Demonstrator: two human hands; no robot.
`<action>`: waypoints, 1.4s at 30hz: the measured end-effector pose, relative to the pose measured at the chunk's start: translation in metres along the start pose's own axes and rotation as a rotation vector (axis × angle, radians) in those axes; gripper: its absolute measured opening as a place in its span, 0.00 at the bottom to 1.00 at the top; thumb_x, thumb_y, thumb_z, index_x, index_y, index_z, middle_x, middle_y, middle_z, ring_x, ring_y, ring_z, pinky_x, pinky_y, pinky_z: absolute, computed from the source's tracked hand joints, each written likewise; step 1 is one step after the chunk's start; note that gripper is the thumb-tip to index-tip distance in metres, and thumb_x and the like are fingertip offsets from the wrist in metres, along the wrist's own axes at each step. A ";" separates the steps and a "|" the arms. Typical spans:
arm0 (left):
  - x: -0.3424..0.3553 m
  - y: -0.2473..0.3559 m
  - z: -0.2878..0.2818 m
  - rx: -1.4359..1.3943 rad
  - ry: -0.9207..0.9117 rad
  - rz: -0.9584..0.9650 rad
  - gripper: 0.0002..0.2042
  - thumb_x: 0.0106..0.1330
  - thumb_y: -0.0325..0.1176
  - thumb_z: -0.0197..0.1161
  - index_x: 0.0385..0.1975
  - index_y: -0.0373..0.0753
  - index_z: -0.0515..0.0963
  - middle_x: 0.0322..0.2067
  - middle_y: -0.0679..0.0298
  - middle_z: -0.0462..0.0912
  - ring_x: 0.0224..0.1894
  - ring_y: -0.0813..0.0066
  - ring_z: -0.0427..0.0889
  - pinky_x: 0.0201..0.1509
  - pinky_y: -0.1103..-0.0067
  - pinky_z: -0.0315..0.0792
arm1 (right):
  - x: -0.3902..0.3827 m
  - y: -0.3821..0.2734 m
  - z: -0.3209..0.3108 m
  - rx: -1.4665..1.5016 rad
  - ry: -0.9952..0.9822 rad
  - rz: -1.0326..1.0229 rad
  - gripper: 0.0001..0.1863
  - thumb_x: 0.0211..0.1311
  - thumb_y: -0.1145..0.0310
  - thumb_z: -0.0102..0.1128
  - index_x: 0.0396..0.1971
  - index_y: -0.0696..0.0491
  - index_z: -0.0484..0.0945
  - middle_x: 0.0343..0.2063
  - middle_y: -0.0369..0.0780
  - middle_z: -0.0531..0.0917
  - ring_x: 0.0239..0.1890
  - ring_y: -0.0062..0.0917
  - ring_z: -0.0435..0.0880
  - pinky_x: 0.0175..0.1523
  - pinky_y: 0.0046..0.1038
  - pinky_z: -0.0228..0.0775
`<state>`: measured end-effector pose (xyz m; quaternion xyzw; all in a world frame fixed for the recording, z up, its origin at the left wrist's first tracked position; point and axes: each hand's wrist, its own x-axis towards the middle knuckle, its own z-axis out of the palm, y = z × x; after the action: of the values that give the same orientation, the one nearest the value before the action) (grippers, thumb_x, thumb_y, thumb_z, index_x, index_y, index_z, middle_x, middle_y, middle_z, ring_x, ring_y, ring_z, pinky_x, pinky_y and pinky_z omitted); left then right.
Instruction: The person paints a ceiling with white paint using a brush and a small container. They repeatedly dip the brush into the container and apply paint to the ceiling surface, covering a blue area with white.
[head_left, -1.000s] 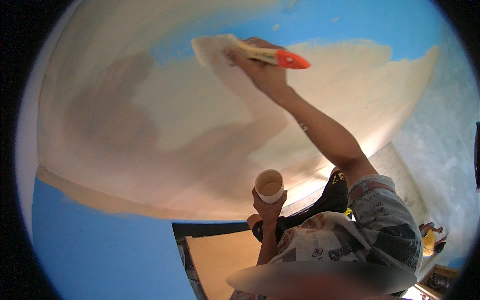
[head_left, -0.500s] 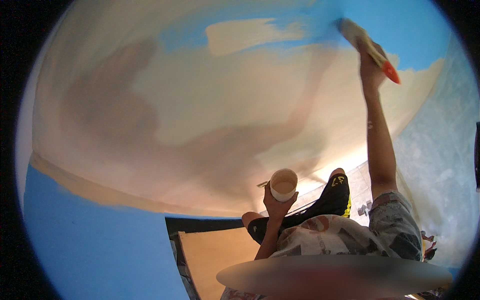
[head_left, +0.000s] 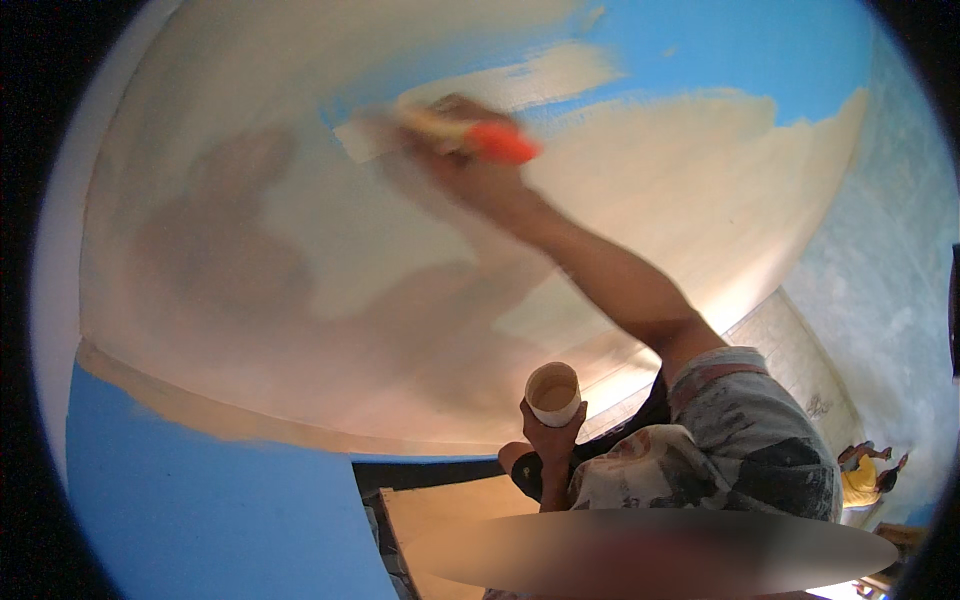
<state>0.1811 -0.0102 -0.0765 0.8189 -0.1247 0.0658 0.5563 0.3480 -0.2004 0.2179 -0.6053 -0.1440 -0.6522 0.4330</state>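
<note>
My right hand is raised to the upper middle of the wall and wraps round a paintbrush with a red-ended handle. Motion smears the brush, and its bristle end lies over a cream stroke at the left end of a blue patch. Low in front of my body, my left hand grips a white cup whose open top faces up. Pale paint seems to coat its inside. Cream paint covers most of the wall, with bright blue paint showing at the top right.
A blue wall area fills the lower left below the cream edge. A tan board lies beneath me. To the right stands a mottled grey-blue wall, where another person in a yellow top reaches toward the surface.
My right hand has swept the brush from the upper right far to the left, and a new cream stroke crosses the blue. The cup stays in my left hand, slightly lower.
</note>
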 end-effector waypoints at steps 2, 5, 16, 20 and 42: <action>0.001 0.001 0.002 0.003 -0.016 0.014 0.38 0.40 0.40 0.81 0.51 0.36 0.68 0.43 0.52 0.80 0.46 0.59 0.81 0.49 0.68 0.76 | 0.004 0.039 -0.059 -0.128 0.087 0.098 0.13 0.54 0.63 0.70 0.36 0.53 0.80 0.33 0.37 0.84 0.37 0.26 0.83 0.41 0.29 0.75; 0.005 0.002 0.004 -0.023 -0.037 0.058 0.38 0.40 0.40 0.81 0.51 0.36 0.68 0.43 0.52 0.80 0.46 0.59 0.82 0.49 0.69 0.76 | 0.017 0.091 -0.195 -0.668 0.230 0.063 0.13 0.59 0.64 0.65 0.41 0.54 0.80 0.33 0.39 0.85 0.35 0.26 0.83 0.43 0.27 0.73; -0.008 -0.021 -0.002 -0.069 -0.102 0.050 0.39 0.40 0.40 0.81 0.52 0.36 0.68 0.44 0.52 0.80 0.47 0.59 0.81 0.51 0.69 0.76 | -0.032 0.054 -0.111 -0.509 0.156 -0.071 0.08 0.61 0.65 0.62 0.36 0.53 0.79 0.28 0.39 0.80 0.30 0.30 0.81 0.34 0.28 0.72; -0.012 -0.009 0.002 0.073 -0.037 0.008 0.39 0.39 0.41 0.81 0.52 0.35 0.67 0.44 0.52 0.79 0.47 0.59 0.81 0.51 0.68 0.75 | -0.054 -0.012 0.032 -0.266 -0.075 -0.177 0.18 0.54 0.61 0.65 0.45 0.48 0.80 0.35 0.39 0.83 0.42 0.36 0.82 0.41 0.39 0.77; -0.016 -0.029 0.013 -0.050 -0.162 -0.004 0.40 0.38 0.44 0.81 0.52 0.37 0.67 0.45 0.51 0.80 0.48 0.56 0.82 0.51 0.66 0.77 | -0.064 0.118 -0.136 -0.664 0.097 0.263 0.11 0.61 0.60 0.63 0.37 0.52 0.79 0.32 0.40 0.82 0.34 0.31 0.82 0.36 0.31 0.73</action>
<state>0.1731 -0.0097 -0.1111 0.8076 -0.1695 -0.0050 0.5648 0.3375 -0.3409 0.0887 -0.6946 0.1755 -0.6301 0.2994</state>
